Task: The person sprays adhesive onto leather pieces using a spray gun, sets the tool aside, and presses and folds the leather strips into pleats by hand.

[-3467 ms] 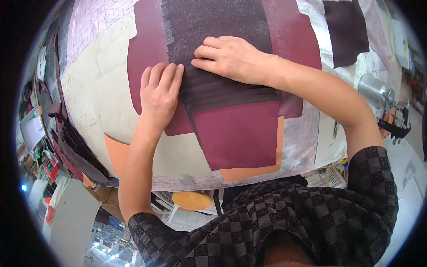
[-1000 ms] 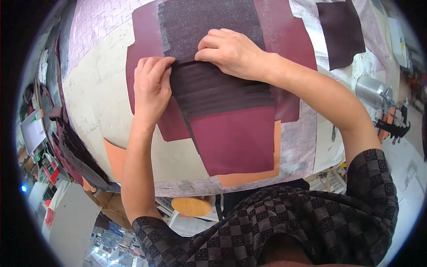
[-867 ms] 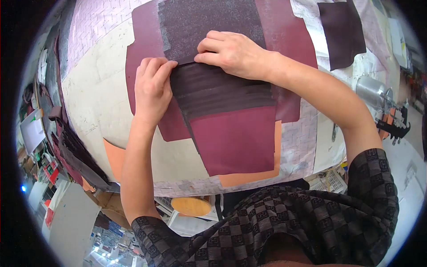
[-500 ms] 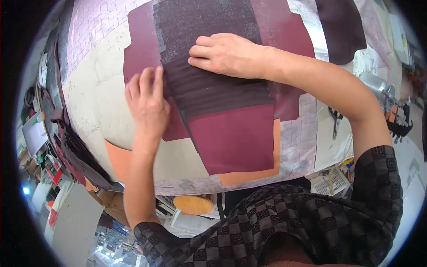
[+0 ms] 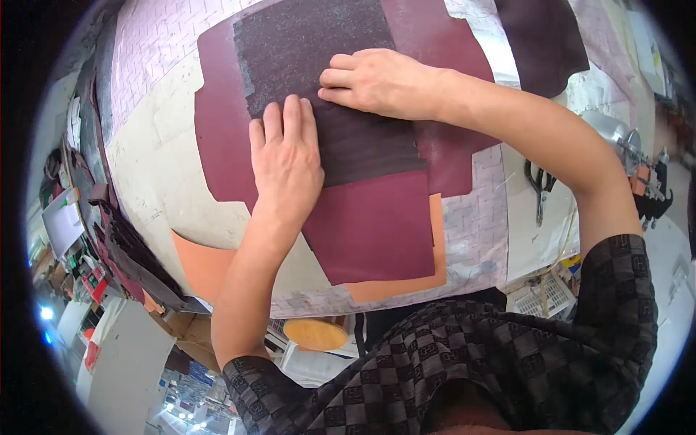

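1. Here are both bare hands over the leatherwork, and the left hand [image 5: 288, 159] lies palm down, its fingers [image 5: 291, 119] straight, only narrow gaps between them, their tips on the dark material.
2. Across to the right hand [image 5: 370, 83], knuckles bent, fingers [image 5: 337, 78] curled close together with the tips down on the dark surface; whether they pinch anything, the view cannot tell.
3. The dark ribbed panel [image 5: 370, 148] sits right under the action, touched by the left hand and running out between the two hands toward the body.
4. Beyond the fingertips spreads a dark speckled sheet [image 5: 312, 47], with broad maroon leather [image 5: 225, 134] showing on both sides of it.
5. Back on the body side of the fingers, a maroon panel [image 5: 373, 225] adjoins the ribbed stretch, and an orange sheet [image 5: 399, 290] peeks out from beneath its lower edge.
6. Off to the left of the left wrist, there's a second orange piece [image 5: 203, 264], partly behind the forearm, on the cream sheet [image 5: 159, 181] covering the tabletop [image 5: 475, 225].
7. Out past the right forearm, well apart from the fingers, a separate dark piece [image 5: 540, 43] lies flat, while on the body side of that arm rest the scissors [image 5: 540, 192].
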`<state>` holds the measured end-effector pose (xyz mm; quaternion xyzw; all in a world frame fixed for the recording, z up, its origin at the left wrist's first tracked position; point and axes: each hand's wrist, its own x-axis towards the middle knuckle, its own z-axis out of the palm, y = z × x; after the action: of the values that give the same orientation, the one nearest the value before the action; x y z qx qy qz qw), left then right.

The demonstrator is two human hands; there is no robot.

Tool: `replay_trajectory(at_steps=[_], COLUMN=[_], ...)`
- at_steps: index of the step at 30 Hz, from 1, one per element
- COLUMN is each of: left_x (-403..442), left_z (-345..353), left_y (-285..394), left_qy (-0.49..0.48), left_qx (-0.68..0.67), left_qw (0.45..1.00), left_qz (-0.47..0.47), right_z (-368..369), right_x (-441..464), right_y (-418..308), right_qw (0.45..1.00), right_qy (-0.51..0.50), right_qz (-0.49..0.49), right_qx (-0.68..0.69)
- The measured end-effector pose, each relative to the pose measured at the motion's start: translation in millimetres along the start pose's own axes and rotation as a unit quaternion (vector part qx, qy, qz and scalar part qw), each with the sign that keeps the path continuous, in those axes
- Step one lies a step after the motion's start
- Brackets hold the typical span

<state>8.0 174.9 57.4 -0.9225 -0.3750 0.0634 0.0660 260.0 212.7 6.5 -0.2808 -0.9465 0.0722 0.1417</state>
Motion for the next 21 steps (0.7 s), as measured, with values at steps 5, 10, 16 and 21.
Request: replay_trajectory(at_steps=[5,10,16,21], left_x=[3.3,5.1,-3.5,-16.2], left_z=[17.3,14.3,22.5,28.1], left_y=[11.0,10.7,-10.5,-46.8], left_qy=[0.036,0.028,0.184,0.201], left_qx=[-0.016,0.0,-0.293,-0.307], left_qw=[0.999,0.999,0.934,0.917], left_qz=[0.019,0.027,-0.082,-0.157], right_z=[-6.1,-27.3,-41.0,4.9], right_x=[-19.2,-66.8,-68.2,40.0], right_y=[11.5,25.5,20.4,-34.5], right_qw=[0.998,1.0,0.987,0.952], right_qy=[0.035,0.014,0.123,0.207], right_qz=[0.0,-0.01,0.101,0.197], right_qx=[0.044,0.017,-0.006,0.108])
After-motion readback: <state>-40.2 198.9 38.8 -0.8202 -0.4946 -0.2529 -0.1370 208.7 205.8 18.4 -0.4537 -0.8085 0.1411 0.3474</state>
